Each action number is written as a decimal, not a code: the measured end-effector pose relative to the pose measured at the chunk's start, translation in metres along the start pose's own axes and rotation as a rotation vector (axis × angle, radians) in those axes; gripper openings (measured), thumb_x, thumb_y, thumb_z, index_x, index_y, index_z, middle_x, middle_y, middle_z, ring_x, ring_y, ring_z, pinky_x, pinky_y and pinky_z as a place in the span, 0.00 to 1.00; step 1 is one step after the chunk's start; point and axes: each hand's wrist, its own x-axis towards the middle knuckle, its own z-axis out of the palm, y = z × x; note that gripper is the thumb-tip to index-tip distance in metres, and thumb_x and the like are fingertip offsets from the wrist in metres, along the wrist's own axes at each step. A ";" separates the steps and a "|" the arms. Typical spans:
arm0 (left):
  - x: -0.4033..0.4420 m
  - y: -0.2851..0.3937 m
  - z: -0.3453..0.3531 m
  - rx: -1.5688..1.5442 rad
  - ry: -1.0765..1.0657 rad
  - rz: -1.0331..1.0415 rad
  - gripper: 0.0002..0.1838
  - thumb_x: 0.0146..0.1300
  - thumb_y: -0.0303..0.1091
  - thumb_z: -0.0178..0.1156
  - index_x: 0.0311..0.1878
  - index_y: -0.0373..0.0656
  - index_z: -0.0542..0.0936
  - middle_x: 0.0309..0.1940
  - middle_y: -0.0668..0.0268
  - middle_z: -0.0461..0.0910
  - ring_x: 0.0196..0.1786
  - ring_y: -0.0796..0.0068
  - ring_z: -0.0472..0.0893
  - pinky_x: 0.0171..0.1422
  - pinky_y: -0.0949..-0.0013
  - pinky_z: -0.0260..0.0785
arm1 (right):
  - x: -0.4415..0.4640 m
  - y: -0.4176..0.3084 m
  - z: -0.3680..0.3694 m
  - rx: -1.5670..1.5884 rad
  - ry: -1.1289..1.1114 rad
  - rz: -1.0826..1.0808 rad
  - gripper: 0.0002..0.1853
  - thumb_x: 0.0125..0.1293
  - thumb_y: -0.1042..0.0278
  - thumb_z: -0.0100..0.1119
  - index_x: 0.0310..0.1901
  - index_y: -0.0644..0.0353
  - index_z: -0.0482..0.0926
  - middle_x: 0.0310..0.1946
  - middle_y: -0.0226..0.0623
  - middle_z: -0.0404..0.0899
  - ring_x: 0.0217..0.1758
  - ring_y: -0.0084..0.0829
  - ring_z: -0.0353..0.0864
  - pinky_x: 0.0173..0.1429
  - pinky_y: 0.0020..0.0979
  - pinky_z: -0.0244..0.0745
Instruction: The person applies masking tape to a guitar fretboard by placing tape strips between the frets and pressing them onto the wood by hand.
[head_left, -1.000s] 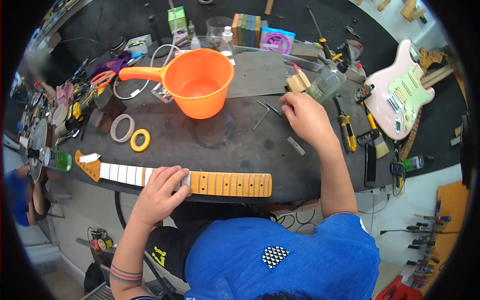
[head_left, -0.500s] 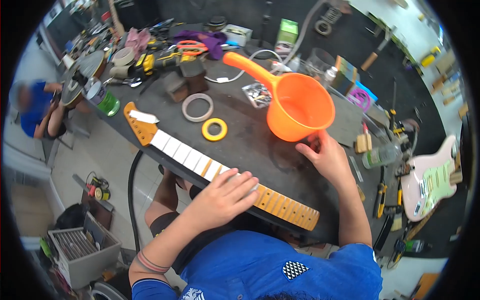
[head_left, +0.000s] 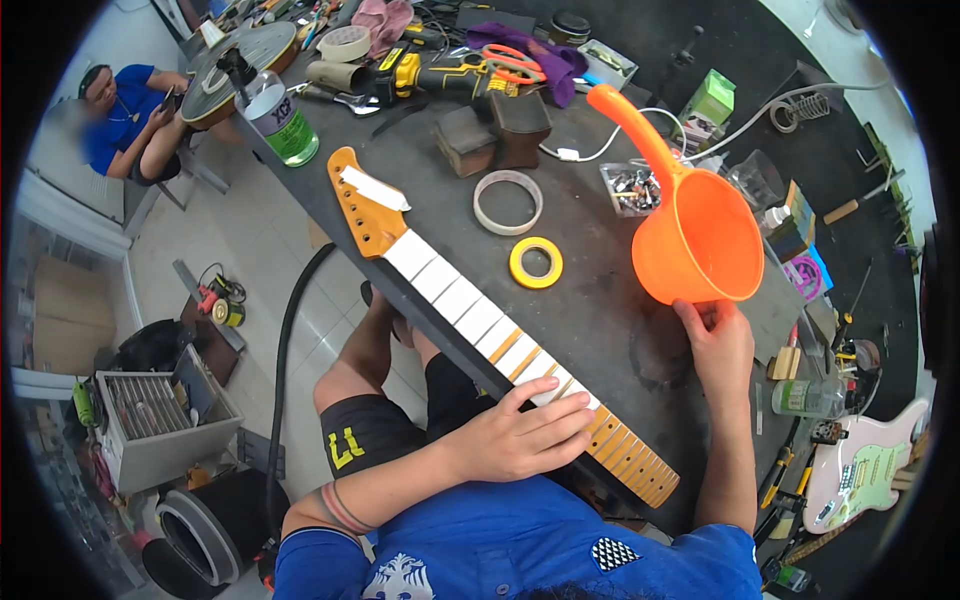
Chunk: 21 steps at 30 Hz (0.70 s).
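Note:
A guitar neck (head_left: pixel 625 455) lies diagonally along the front edge of the bench, white strips covering the frets of its upper half and part of the headstock. Across its lower middle rests my left hand (head_left: pixel 525 437), palm down with the fingers stretched out. To the right, an orange dipper (head_left: pixel 665 255) stands on the bench, its handle pointing up and left. My right hand (head_left: pixel 725 350) has its thumb and curled fingers closed at the dipper's near edge. Yellow tape (head_left: pixel 522 275) and a larger pale tape ring (head_left: pixel 483 215) lie between neck and dipper.
A green-labelled spray bottle (head_left: pixel 283 125) stands at the bench's left edge. Dark blocks (head_left: pixel 467 145), a yellow power tool (head_left: pixel 400 72) and orange scissors (head_left: pixel 515 62) sit at the back. A pink guitar body (head_left: pixel 830 475) lies right. Another person (head_left: pixel 135 120) sits at far left.
My view has turned, so the bench things appear shifted to the right. My right hand's fingers have come in against the dipper's near edge. The left hand stays on the neck.

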 end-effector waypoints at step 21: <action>-0.010 -0.001 -0.066 -0.042 0.415 -0.276 0.20 0.67 0.13 0.77 0.59 0.40 0.87 0.45 0.59 0.90 0.41 0.57 0.88 0.49 0.57 0.80 | 0.018 -0.113 0.075 0.018 -0.310 -1.065 0.16 0.76 0.69 0.77 0.60 0.60 0.84 0.62 0.44 0.81 0.66 0.49 0.86 0.69 0.50 0.85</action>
